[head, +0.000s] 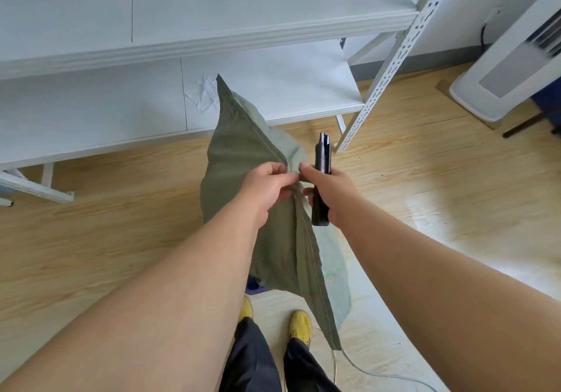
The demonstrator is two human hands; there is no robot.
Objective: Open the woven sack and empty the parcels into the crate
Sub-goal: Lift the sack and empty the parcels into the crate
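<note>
A grey-green woven sack [243, 154] stands upright on the floor in front of me, its stitched top seam running from the far corner down toward my feet. My left hand [268, 185] pinches the seam at its middle. My right hand [326, 192] grips a black utility knife [321, 176], held upright beside the seam, while its thumb and forefinger also touch the seam fabric. A loose thread trails from the seam's near end. A blue corner [253, 285] shows below the sack; what it belongs to I cannot tell. The parcels are hidden inside the sack.
A white metal shelving rack [212, 45] with slotted uprights stands just beyond the sack. A white tower appliance [501, 72] stands at the right. My yellow shoes [299, 326] are on the wood floor below the sack, and a grey cable [379, 373] lies beside them.
</note>
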